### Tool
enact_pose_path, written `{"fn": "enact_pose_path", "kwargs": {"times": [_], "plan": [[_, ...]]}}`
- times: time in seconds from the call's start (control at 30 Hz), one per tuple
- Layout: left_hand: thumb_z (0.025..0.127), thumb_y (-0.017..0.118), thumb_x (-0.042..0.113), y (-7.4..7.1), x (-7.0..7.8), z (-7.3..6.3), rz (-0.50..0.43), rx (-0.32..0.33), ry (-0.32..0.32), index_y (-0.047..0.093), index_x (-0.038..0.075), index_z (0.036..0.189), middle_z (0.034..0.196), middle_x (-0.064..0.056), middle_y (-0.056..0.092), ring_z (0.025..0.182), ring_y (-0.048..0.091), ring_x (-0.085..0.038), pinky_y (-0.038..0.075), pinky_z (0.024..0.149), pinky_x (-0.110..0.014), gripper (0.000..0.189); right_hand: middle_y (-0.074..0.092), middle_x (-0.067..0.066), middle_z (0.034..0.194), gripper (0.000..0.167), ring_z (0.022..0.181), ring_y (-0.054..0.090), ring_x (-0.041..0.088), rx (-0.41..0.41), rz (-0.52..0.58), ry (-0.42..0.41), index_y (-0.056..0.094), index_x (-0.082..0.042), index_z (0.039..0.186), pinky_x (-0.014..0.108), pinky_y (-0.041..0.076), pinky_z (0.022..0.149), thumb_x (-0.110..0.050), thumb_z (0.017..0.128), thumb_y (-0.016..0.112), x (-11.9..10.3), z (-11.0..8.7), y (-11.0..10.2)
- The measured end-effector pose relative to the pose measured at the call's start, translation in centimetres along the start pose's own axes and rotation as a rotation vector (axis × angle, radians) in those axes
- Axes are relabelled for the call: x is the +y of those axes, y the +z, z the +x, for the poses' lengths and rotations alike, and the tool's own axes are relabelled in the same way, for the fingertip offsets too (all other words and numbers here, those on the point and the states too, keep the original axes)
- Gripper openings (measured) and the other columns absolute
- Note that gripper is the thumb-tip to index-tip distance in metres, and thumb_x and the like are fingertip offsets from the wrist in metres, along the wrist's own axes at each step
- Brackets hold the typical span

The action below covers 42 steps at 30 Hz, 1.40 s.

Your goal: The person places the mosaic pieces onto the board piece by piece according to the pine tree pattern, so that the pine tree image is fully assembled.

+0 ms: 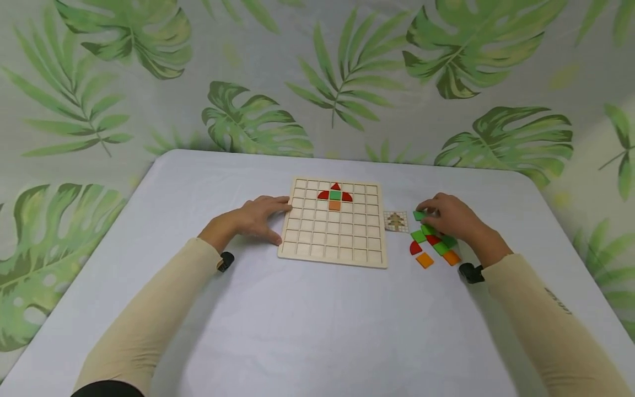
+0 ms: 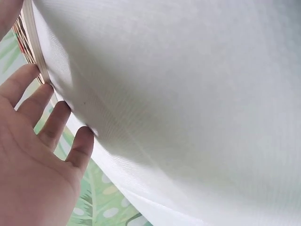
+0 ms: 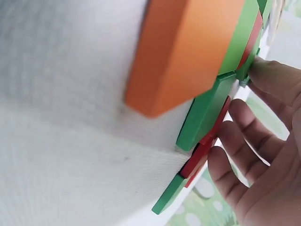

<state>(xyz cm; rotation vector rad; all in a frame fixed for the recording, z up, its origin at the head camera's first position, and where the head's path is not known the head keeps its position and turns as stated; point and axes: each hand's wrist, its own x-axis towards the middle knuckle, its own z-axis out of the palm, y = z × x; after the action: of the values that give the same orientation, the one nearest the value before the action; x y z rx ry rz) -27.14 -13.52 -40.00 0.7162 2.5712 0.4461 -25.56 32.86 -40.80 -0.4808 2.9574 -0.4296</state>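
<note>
My left hand (image 1: 260,216) rests at the left edge of a square wooden grid board (image 1: 322,240), fingers spread and touching its rim. In the left wrist view, the fingers (image 2: 46,117) lie along the pale board edge. Near the top of the board, red pieces and an orange square (image 1: 334,205) surround a green square (image 1: 335,195). My right hand (image 1: 453,218) is above a loose pile of coloured tiles, pinching a green tile (image 1: 419,215) between thumb and index finger. Its other fingers curl loosely beside red and green pieces. The hand partly hides the pile.
A small card (image 1: 396,221) with a tree-like pattern lies against the board's right side. An orange tile (image 1: 424,260) and a red rounded piece (image 1: 415,248) lie at the pile's near side. White cloth (image 1: 317,325) covers the table, before a leaf-print backdrop (image 1: 347,82).
</note>
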Motion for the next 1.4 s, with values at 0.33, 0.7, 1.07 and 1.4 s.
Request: {"fn": "enact_pose_path", "kwargs": {"times": [0.33,0.7,1.07,1.4], "plan": [[0.081,0.081,0.029,-0.2,0.0,-0.3,0.009,-0.028,0.026,0.032,0.016,0.156,0.169,-0.005,0.016,0.155,0.014,-0.034,0.018,0.119,-0.065,0.091,0.061,0.024,0.113,0.037,0.066,0.059,0.017,-0.032,0.116,0.102,0.061,0.004,0.125,0.03,0.051,0.065,-0.017,0.095,0.064,-0.4,-0.2,-0.2],[0.081,0.081,0.031,-0.4,0.0,-0.1,0.014,-0.003,0.039,0.034,0.015,0.155,0.168,-0.008,0.019,0.154,0.017,-0.035,0.019,0.118,-0.066,0.089,0.061,0.024,0.124,0.037,0.098,0.057,0.032,0.023,0.127,0.116,0.061,0.001,0.128,0.044,0.054,0.081,-0.018,0.096,0.059,-0.2,-0.2,-0.8],[0.081,0.082,0.03,-0.4,-0.1,0.0,0.011,-0.002,0.05,0.033,0.014,0.156,0.168,-0.006,0.016,0.153,0.017,-0.035,0.02,0.118,-0.065,0.091,0.06,0.024,0.125,0.038,0.104,0.056,0.035,0.026,0.135,0.109,0.059,0.0,0.13,0.037,0.056,0.071,-0.018,0.097,0.059,-1.0,0.2,-0.9],[0.082,0.08,0.032,-0.3,-0.2,0.0,0.01,-0.015,0.042,0.033,0.016,0.156,0.169,-0.003,0.016,0.154,0.016,-0.034,0.02,0.118,-0.065,0.089,0.061,0.022,0.126,0.037,0.109,0.056,0.037,0.053,0.104,0.054,0.061,0.001,0.129,0.053,0.05,0.092,-0.017,0.097,0.061,-2.5,1.0,-1.5]]}}
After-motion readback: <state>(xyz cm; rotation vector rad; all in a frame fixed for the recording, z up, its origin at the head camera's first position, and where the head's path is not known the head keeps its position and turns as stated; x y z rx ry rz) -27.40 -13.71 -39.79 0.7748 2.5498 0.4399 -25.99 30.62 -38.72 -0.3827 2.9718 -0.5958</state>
